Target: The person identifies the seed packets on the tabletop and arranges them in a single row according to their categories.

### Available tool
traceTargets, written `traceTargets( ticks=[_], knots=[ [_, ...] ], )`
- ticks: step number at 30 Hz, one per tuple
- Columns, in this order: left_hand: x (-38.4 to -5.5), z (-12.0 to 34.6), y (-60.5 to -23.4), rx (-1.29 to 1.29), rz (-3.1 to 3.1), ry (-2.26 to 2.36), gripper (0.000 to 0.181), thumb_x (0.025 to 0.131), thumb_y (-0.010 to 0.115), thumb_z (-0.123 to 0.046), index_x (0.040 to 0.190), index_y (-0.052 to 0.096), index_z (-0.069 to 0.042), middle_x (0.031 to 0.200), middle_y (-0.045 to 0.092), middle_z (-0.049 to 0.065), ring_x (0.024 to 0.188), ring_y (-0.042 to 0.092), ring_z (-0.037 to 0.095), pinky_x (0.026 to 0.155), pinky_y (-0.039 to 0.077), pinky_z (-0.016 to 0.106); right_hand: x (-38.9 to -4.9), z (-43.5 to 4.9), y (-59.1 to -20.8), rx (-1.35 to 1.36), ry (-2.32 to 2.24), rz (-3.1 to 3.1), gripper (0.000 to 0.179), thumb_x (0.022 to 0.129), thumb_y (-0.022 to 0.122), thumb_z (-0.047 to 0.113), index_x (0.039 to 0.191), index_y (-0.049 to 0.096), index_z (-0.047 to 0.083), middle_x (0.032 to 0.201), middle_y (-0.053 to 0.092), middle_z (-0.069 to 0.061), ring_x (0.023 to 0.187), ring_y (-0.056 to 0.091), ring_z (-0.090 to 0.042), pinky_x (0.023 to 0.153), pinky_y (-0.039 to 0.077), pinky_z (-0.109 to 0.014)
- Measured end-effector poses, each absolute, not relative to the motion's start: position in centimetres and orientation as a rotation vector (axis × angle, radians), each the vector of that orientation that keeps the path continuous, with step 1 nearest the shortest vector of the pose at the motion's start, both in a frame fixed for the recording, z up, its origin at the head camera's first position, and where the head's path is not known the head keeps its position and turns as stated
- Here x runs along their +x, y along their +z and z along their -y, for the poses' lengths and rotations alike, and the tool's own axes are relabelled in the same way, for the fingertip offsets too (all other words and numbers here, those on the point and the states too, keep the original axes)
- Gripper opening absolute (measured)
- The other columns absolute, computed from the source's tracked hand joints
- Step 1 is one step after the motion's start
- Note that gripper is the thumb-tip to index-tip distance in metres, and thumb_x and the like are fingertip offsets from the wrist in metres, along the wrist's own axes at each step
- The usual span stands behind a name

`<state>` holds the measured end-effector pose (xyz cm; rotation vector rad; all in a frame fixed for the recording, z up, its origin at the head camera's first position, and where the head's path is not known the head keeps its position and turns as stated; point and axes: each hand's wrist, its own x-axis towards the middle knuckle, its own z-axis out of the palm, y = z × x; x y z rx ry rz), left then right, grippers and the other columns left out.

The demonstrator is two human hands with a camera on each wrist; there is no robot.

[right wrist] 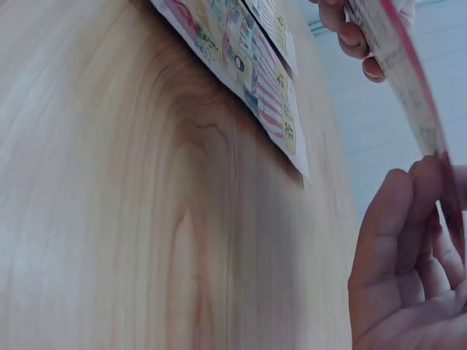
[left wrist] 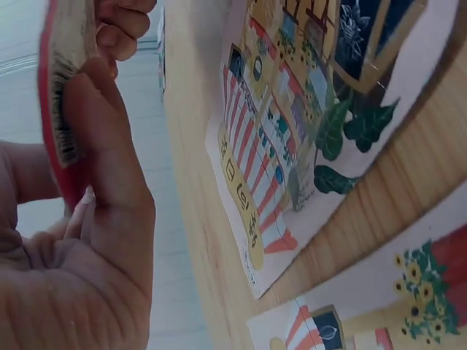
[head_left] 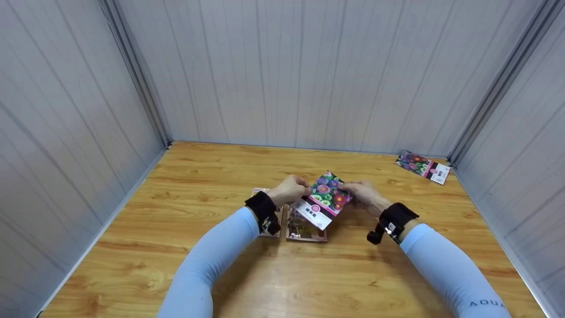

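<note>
Tilted above the table is a flower seed packet (head_left: pixel 325 194) with colourful daisies over a white label end. My left hand (head_left: pixel 289 190) pinches its left edge, while my right hand (head_left: pixel 364 196) grips the opposite side. In the left wrist view, the thumb presses the back of the packet (left wrist: pixel 55 95) near a barcode. The right wrist view has the right fingers (right wrist: pixel 387 240) bent against its back. Beneath, an illustrated packet (head_left: pixel 306 233) with striped awnings and leaves lies flat. A similar illustrated packet (head_left: pixel 273 234) lies beside it, partly hidden by my left wrist.
A matching flower seed packet (head_left: pixel 421 167) lies at the back right, near the corner. The wooden table (head_left: pixel 198 176) is bounded by a pale panelled back wall (head_left: pixel 282 79) and side walls. Black wrist straps (head_left: pixel 399 216) with cameras sit on both wrists.
</note>
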<state>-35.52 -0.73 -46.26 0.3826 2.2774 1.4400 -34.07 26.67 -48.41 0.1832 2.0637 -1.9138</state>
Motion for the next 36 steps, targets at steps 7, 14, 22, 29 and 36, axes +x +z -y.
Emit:
traceTargets(
  ticks=[7,14,22,29,36],
  knots=[
    [-35.1,-0.5,-46.1,0.292,-2.301,1.502,0.023,0.103,0.063,-0.007,0.08,0.062,-0.012,0.079,0.065,0.0,0.067,0.064,0.011,0.057,0.055,0.021,-33.9,-27.0,-48.1,0.253,-1.925,-2.098,0.02,0.103,0.079,0.02,0.114,0.068,0.008,0.081,0.08,0.004,0.067,0.075,-0.009,0.064,0.063,-0.023],
    [-34.5,-1.8,-46.3,0.244,-2.25,1.58,0.02,0.102,0.06,-0.005,0.082,0.066,-0.008,0.076,0.068,0.001,0.063,0.066,0.011,0.054,0.057,0.021,-33.8,-27.3,-47.8,0.362,-1.926,-2.19,0.031,0.1,0.085,0.021,0.119,0.065,0.005,0.084,0.079,0.004,0.069,0.074,-0.008,0.065,0.063,-0.023],
    [-35.8,-3.5,-48.7,0.325,-2.465,1.449,0.017,0.096,0.066,-0.012,0.079,0.069,-0.013,0.081,0.065,0.0,0.071,0.061,0.015,0.061,0.051,0.028,-33.6,-28.0,-47.4,0.454,-1.949,-2.203,0.027,0.099,0.088,0.019,0.1,0.063,0.01,0.077,0.078,0.007,0.066,0.075,-0.006,0.065,0.065,-0.024],
    [-34.8,-4.9,-48.4,0.297,-2.56,1.331,0.011,0.097,0.078,-0.017,0.101,0.076,-0.007,0.098,0.078,0.01,0.076,0.078,0.025,0.069,0.068,0.036,-33.4,-28.9,-47.2,0.457,-1.836,-2.372,0.021,0.1,0.088,0.026,0.105,0.075,0.011,0.076,0.074,0.012,0.067,0.07,-0.004,0.062,0.063,-0.023],
    [-32.5,-6.7,-46.9,0.462,-2.782,1.138,0.047,0.096,0.078,-0.022,0.135,0.072,0.003,0.121,0.081,0.017,0.112,0.078,0.03,0.102,0.066,0.041,-33.4,-30.1,-47.6,0.43,-1.702,-2.532,0.029,0.099,0.088,0.03,0.114,0.079,0.006,0.077,0.071,0.013,0.068,0.066,-0.003,0.059,0.057,-0.022]
  ],
)
